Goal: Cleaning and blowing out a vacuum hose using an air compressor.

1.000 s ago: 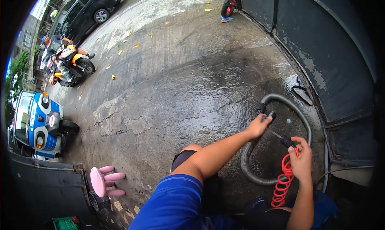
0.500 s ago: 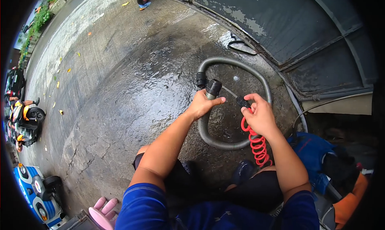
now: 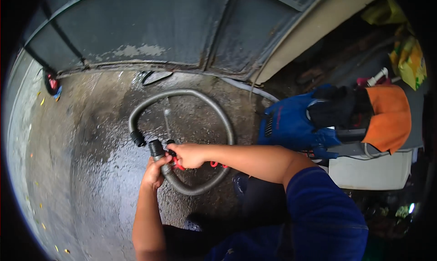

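My left hand (image 3: 154, 173) is closed around one end of a grey corrugated hose (image 3: 231, 124), just below its black cuff (image 3: 156, 148), which points away from me. The rest of the hose loops over the wet ground, and its other black end (image 3: 137, 138) lies a little left of that cuff. Close beside the left hand, my right hand (image 3: 190, 155) grips a black air blow gun (image 3: 170, 143) with a thin, straight nozzle. A red coiled air hose (image 3: 179, 164) shows around the right hand and partly disappears behind my forearm. The trigger is hidden.
A grey metal gate (image 3: 150, 29) with peeling paint stands ahead. To the right are a blue machine (image 3: 287, 120), an orange cloth (image 3: 389, 113) and a white panel (image 3: 373, 172). A black strap (image 3: 157, 79) lies by the gate. Wet concrete (image 3: 100, 188) spreads left.
My view has swung to the right, bringing the blue machine fully into sight. My right hand has come in next to the left, bringing the blow gun close to the hose end.
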The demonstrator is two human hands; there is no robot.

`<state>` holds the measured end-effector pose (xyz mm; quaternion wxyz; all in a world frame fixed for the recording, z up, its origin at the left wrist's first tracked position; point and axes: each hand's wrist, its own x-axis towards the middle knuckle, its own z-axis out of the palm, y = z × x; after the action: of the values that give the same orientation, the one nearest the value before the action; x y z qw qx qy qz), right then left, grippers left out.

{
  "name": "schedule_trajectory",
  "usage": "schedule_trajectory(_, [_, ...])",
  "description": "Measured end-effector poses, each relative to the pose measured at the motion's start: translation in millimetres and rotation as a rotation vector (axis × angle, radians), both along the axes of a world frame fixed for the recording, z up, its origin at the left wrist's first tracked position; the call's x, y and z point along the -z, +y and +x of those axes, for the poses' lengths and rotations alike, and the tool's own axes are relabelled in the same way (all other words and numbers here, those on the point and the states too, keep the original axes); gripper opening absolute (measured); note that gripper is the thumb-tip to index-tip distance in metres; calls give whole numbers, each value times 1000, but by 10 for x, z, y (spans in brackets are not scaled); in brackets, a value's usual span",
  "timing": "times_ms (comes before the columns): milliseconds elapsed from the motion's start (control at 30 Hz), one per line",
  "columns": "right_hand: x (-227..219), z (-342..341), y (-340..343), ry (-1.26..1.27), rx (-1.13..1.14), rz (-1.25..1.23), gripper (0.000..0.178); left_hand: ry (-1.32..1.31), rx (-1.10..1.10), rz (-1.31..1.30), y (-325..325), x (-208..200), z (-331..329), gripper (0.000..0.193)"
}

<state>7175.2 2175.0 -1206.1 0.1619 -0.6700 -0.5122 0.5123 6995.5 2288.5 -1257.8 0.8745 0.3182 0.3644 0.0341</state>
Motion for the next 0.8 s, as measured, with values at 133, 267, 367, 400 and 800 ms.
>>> schedule_trajectory(133, [-172, 201, -84, -123, -106, 74, 72, 62, 146, 85, -103, 42, 310, 22])
schedule_trajectory(267, [-1156, 771, -397, -503, 32, -15, 59, 181, 84, 158, -250, 346, 524, 21])
schedule_trajectory(367, [-1865, 1274, -1110, -637, 586, 344, 40, 323, 59, 198, -178, 604, 516, 18])
schedule_trajectory(400, [-2104, 1495, -1429, -774, 676, 394, 38, 356, 31, 239, -166, 602, 527, 17])
schedule_trajectory(800, [-2735, 5124, -4907, -1408, 285, -1026, 35, 510, 75, 341, 29, 1241, 454, 25])
